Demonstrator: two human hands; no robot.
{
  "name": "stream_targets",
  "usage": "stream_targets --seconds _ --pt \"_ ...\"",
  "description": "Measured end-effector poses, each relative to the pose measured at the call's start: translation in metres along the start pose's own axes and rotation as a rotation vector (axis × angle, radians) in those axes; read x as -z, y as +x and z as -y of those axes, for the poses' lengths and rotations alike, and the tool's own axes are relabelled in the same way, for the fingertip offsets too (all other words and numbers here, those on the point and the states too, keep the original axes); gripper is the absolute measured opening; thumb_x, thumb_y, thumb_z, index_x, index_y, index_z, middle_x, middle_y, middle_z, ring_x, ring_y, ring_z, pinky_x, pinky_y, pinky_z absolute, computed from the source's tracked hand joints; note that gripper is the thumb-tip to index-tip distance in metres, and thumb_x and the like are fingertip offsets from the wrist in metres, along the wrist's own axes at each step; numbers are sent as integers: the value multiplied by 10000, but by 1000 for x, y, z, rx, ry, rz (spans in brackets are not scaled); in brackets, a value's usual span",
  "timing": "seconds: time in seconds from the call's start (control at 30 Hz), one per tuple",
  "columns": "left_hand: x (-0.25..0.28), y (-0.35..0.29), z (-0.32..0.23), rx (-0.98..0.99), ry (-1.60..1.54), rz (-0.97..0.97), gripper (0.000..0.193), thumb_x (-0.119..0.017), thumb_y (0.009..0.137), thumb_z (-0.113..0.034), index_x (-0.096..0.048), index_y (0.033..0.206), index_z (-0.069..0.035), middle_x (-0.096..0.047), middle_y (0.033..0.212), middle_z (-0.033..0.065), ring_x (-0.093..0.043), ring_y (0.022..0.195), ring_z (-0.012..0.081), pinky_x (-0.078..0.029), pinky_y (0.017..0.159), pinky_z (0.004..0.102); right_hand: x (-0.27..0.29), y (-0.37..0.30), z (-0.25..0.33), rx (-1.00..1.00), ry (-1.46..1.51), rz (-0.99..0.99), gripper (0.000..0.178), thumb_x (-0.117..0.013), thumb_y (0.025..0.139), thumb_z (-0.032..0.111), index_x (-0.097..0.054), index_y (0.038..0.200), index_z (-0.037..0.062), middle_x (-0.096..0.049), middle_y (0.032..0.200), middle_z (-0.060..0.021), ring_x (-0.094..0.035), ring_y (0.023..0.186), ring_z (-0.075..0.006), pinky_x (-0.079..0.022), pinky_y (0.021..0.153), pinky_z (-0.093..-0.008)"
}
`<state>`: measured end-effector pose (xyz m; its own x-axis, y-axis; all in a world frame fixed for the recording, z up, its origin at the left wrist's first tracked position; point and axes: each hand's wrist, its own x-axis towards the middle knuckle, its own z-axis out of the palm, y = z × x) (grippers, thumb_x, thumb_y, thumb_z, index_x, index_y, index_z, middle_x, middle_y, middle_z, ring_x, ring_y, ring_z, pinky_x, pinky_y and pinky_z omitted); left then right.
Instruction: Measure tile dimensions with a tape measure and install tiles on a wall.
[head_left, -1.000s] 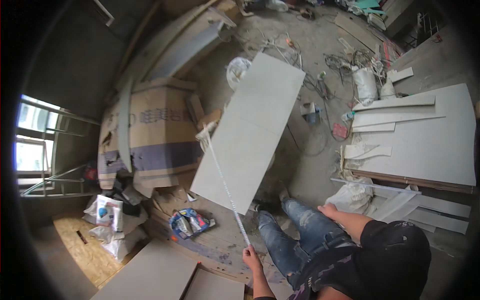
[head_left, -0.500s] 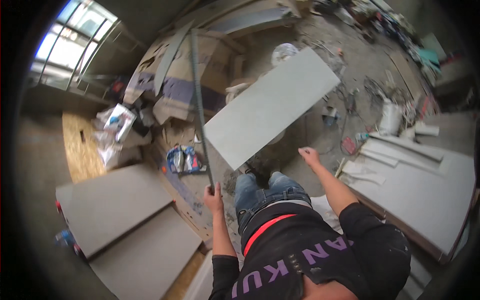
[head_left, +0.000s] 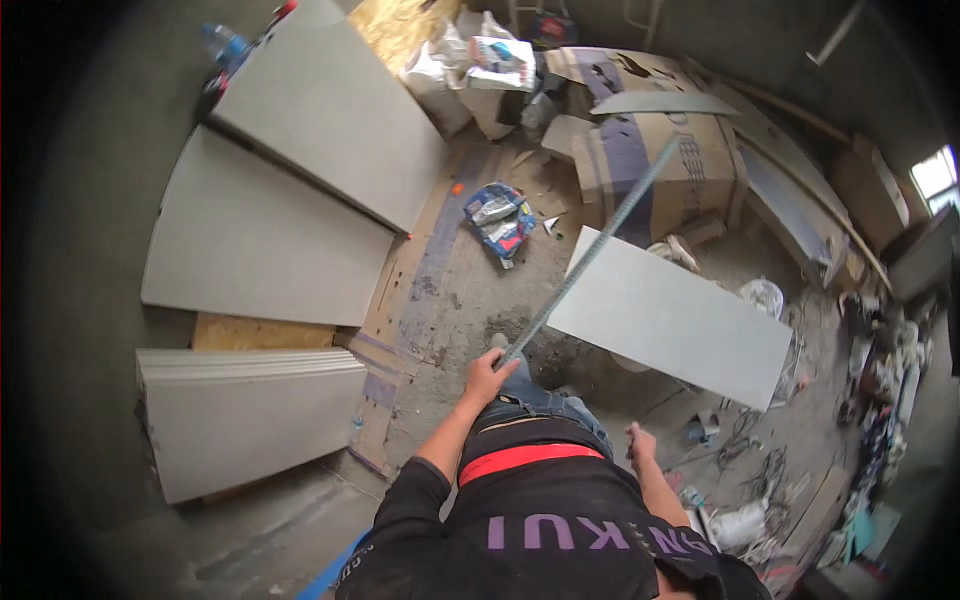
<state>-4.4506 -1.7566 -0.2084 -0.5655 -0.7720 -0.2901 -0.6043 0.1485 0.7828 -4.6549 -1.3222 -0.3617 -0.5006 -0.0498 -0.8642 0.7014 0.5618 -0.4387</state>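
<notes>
My left hand (head_left: pixel 486 378) is closed around the near end of a long, thin grey bar (head_left: pixel 610 226) with fine ribs or marks along it. The bar slants up and away to the right. In the picture it crosses the corner of a pale rectangular panel (head_left: pixel 675 315), and its far end overlaps a cardboard box (head_left: pixel 655 170); whether it touches either I cannot tell. Low at my right side, my right hand (head_left: pixel 641 444) has its fingers curled, and what they may hold is too small to make out. The panel lies raised in front of me, its support mostly hidden.
Large grey slabs (head_left: pixel 320 110) lean or lie at the left, above a stack of slabs (head_left: pixel 250 420). A blue crumpled bag (head_left: pixel 500 222) lies on the dusty floor. White sacks (head_left: pixel 440 95) stand behind. Cables (head_left: pixel 765 480) and a white bucket-like container (head_left: pixel 740 525) are at the right.
My view has turned left, bringing the slab stack into sight and shifting the panel rightward. The bar, still in my left hand, now slants to the right. My right hand has come down nearer my body.
</notes>
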Motion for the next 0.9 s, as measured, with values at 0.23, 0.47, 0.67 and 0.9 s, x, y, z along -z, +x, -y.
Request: stream_targets --seconds 0.23,0.47,0.67,0.9 --pt "63 60 37 -215 -31 42 431 -766 903 -502 -740 1030 -91 -726 933 155 -702 840 351 -535 739 431 -103 -53 236 405 77 324 527 -707 1025 388 -606 1414 47 -466 671 59 -372 499 -52 -324 473 -238" --pt "199 110 188 -371 -32 -102 440 -749 910 -482 -752 1073 -73 -713 1013 146 -685 983 372 -551 841 447 -399 -175 401 692 57 663 661 -656 1055 350 -387 1573 39 -379 650 68 -332 489 -57 -319 490 -252" --pt "353 137 293 -36 163 -293 391 -749 931 -390 -736 1153 -69 -722 1116 117 -676 1082 348 -536 923 452 -632 -211 486 855 -232 800 283 -636 1065 243 -700 1220 15 -475 685 67 -416 561 -56 -357 531 -252" --pt "370 58 439 838 -445 -858 462 -789 887 -431 -756 1041 4 -778 1040 154 -740 1010 337 -560 893 425 -853 -245 418 1266 -1003 831 251 -684 1033 252 -776 1162 57 -653 770 -2 -575 723 -91 -491 657 -304"
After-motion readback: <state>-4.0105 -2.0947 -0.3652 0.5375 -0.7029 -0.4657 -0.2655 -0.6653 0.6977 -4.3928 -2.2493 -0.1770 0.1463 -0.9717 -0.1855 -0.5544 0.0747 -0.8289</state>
